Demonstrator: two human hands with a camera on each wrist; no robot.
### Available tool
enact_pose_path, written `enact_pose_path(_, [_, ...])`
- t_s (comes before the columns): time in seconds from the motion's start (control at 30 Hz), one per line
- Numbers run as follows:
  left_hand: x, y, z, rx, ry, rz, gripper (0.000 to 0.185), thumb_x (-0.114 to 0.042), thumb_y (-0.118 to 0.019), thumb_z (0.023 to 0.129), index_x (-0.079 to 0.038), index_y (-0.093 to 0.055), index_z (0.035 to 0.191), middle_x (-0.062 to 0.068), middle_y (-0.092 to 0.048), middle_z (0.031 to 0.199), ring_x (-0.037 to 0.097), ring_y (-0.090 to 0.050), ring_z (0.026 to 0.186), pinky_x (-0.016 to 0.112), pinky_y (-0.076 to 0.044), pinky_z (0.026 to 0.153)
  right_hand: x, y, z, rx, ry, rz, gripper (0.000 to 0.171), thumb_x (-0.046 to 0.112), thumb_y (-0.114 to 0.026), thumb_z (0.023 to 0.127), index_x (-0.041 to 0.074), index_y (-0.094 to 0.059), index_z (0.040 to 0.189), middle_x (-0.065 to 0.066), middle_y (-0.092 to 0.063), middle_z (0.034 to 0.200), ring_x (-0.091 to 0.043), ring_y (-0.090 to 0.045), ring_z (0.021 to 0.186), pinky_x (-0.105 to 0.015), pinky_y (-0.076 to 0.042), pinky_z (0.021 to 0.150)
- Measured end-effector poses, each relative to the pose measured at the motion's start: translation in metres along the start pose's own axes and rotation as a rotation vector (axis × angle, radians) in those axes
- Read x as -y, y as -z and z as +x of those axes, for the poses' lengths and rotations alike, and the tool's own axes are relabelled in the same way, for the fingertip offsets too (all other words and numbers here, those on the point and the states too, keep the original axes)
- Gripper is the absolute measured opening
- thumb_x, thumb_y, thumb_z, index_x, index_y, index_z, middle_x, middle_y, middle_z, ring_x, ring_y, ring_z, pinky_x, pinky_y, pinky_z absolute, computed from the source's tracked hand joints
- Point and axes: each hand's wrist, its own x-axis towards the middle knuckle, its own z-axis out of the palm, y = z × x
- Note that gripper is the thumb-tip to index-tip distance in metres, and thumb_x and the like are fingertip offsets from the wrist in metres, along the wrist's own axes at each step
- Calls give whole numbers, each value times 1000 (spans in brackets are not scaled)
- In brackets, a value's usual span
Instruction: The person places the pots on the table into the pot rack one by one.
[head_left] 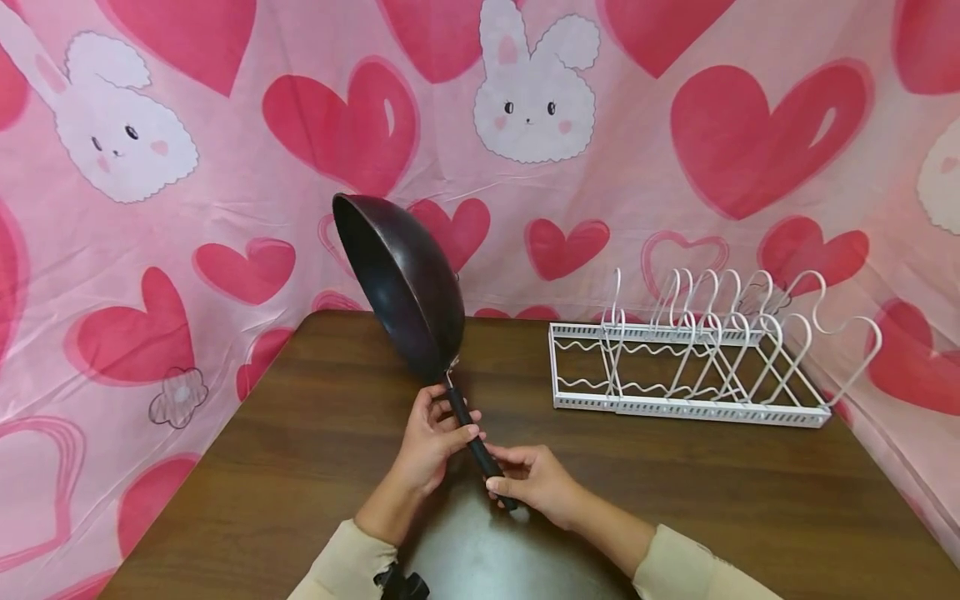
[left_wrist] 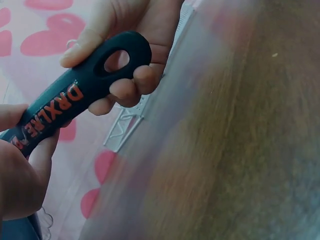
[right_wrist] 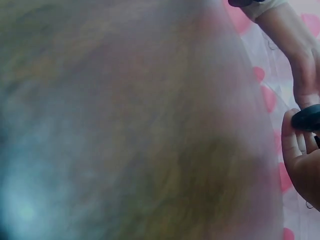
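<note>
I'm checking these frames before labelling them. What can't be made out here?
- Wok inside: head view shows mostly its dark outer bowl, turned away.
- Handle lettering: left wrist view, the left hand covers its start.
- Table: right wrist view, blurred.
- Right hand: right wrist view, cut off by the edge.
- Rack slot details: too small.

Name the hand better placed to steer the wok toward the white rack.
Probably right. The right hand grips the end of the wok handle on the side of the white rack; the left hand grips higher, farther away.
</note>
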Motion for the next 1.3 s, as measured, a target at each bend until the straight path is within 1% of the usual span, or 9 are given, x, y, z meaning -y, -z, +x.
enact_pose_path(0.1, [2, -3, -1, 26, -25, 5, 71, 30, -59, 73, 0, -30, 131, 23, -45, 117, 31, -65, 100, 43, -58, 74, 0, 3, -2, -11, -8, -39, 51, 0, -71, 87, -17, -49, 130, -31, -62, 105, -15, -65, 79, -28, -56, 67])
enact_pose_path(0.23, [5, -9, -2, 69, -52, 26, 72, 31, -59, 72, 1, -30, 131, 23, -44, 117, 30, -64, 101, 46, -57, 75, 2, 7, -7, -21, -50, -50, 48, 1, -73, 85, -20, -52, 123, -32, -62, 106, -17, -66, 82, -27, -56, 68])
enact_pose_path(0.4, [9, -18, -4, 126, -45, 66, 71, 30, -59, 74, 4, -28, 132, 20, -45, 115, 24, -66, 99, 47, -57, 76, 4, 10, -16, -29, -79, -40, 48, 1, -74, 84, -20, -52, 121, -29, -63, 105, -18, -65, 82, -28, -56, 69])
enact_pose_path(0.6, [10, -30, -6, 178, -8, 103, 68, 27, -61, 75, 3, -31, 131, 20, -46, 116, 31, -65, 102, 50, -56, 77, 10, 14, -31, -50, -70, -68, 44, 0, -73, 84, -16, -53, 120, -20, -61, 101, -17, -64, 78, -28, -55, 67])
enact_pose_path(0.7, [9, -37, -6, 213, 0, 130, 67, 25, -64, 76, 2, -32, 131, 17, -48, 115, 37, -64, 104, 45, -57, 78, 15, 18, -38, -63, -67, -83, 41, -2, -72, 85, -15, -52, 119, -17, -60, 100, -18, -64, 78, -29, -55, 66])
enact_pose_path(0.83, [9, -44, -6, 236, -41, 217, 65, 21, -68, 76, 3, -36, 130, 17, -55, 113, 34, -64, 104, 35, -54, 81, 18, 24, -45, -81, -57, -125, 40, -3, -72, 84, -12, -54, 118, -17, -60, 100, -18, -64, 77, -29, -54, 66])
enact_pose_path(0.97, [12, -50, -5, 250, -86, 299, 62, 19, -70, 76, 4, -39, 128, 15, -60, 110, 27, -61, 100, 36, -50, 83, 18, 28, -51, -103, -35, -182, 37, -2, -74, 82, -9, -56, 114, -18, -60, 99, -17, -64, 76, -29, -53, 66])
enact_pose_path(1.13, [16, -61, -5, 294, -94, 350, 59, 18, -70, 77, 1, -42, 127, 18, -60, 111, 33, -61, 101, 39, -51, 83, 18, 32, -61, -126, -1, -241, 36, 0, -76, 81, -6, -56, 110, -18, -60, 98, -18, -64, 77, -28, -52, 68])
enact_pose_path(1.3, [19, -73, -1, 358, -95, 404, 59, 17, -71, 76, -1, -44, 125, 22, -59, 113, 37, -61, 102, 40, -53, 83, 18, 35, -71, -177, 11, -248, 34, -2, -76, 80, -6, -55, 107, -18, -59, 98, -17, -64, 78, -28, -52, 66])
